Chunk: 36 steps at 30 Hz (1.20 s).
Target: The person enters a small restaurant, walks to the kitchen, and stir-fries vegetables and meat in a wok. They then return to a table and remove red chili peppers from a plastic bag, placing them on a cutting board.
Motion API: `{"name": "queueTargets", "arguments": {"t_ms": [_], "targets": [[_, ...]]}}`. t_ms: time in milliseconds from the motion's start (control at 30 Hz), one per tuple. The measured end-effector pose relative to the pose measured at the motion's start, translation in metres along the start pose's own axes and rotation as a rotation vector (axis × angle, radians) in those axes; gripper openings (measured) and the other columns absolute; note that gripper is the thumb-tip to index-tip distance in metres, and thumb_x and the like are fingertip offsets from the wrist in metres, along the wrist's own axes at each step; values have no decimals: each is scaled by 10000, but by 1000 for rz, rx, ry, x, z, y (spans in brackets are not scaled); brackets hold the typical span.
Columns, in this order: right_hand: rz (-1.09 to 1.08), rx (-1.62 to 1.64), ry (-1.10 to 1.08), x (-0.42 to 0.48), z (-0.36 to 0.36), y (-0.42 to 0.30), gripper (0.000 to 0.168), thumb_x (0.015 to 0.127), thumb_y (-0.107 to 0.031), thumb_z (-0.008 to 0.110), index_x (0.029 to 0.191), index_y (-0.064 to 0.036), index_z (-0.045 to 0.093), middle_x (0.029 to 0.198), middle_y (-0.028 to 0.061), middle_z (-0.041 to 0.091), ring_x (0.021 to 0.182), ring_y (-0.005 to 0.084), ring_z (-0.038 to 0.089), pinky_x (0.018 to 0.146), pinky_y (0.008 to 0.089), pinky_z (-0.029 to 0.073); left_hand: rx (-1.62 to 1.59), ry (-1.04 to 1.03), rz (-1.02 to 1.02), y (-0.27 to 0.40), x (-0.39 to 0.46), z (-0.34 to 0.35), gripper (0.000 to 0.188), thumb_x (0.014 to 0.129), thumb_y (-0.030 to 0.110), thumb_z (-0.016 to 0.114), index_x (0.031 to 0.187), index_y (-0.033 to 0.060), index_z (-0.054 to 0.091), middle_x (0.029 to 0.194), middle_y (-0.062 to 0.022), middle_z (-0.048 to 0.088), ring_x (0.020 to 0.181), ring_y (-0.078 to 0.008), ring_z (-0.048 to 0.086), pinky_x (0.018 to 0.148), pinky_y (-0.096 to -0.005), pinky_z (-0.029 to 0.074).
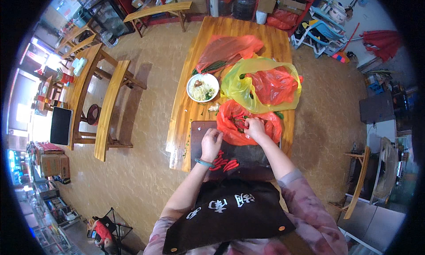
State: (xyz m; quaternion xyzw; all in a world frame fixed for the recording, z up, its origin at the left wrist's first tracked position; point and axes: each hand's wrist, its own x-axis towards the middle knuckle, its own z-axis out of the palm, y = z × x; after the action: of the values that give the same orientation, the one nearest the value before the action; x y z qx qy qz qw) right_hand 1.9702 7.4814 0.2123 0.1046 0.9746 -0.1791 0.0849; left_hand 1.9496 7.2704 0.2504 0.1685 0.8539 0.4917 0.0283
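Note:
My right hand [255, 128] reaches into an open red plastic bag [270, 128] of red chili peppers, its fingers bent among them; whether it grips one is hidden. My left hand [212, 143], with a bangle at the wrist, hovers at the bag's left edge with fingers curled; what is between them is unclear. Below it, several red chili peppers [231, 165] lie on a dark cutting board [249, 155]. Behind the bag sits a yellow plastic bag [239, 89] with a red bag inside. A white bowl [214, 94] of chopped food stands to its left.
Another red plastic bag [229, 49] with green stalks lies at the back of the wooden table [179, 122]. A pale piece of food [214, 107] and green scraps lie near the bowl. A wooden bench [114, 105] stands left; a person in red [103, 231] is at the lower left.

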Motion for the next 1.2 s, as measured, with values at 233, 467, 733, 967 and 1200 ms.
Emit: {"name": "queueTargets", "arguments": {"t_ms": [233,467,733,967,1200], "targets": [[-91,219,194,-6,3,14,104,663,-116,632,751,-61,621,699,87,583,703,245,559,651,347,433,100,-9,247,11,15,18,200,709,63,546,905,25,556,876,-137,556,812,-295,534,706,-365,421],[263,1069,-102,-25,-27,-14,170,752,-206,575,716,-42,605,651,48,568,525,106,505,502,229,401,141,-360,271,25,17,33,216,737,89,539,942,24,553,765,-103,586,740,-259,559,679,-328,429],[45,1351,-145,-42,-52,-26,99,790,-99,547,825,-19,593,779,15,588,681,67,521,616,199,414,-885,-536,-410,17,9,34,162,861,132,442,894,5,536,605,11,506,546,-81,470,527,-201,394],[-10,1089,-57,-33,-34,-42,76,743,-58,579,728,15,594,655,35,588,618,79,542,562,210,434,-706,-559,-510,19,6,21,151,859,151,450,876,36,546,599,23,496,508,-52,432,470,-174,347],[475,1746,-548,-14,-20,-68,58,740,-66,565,688,-46,550,594,10,521,519,97,496,533,214,436,-761,-438,-451,-8,-7,5,141,855,127,453,883,29,550,641,16,512,530,-52,424,485,-170,337]]}}
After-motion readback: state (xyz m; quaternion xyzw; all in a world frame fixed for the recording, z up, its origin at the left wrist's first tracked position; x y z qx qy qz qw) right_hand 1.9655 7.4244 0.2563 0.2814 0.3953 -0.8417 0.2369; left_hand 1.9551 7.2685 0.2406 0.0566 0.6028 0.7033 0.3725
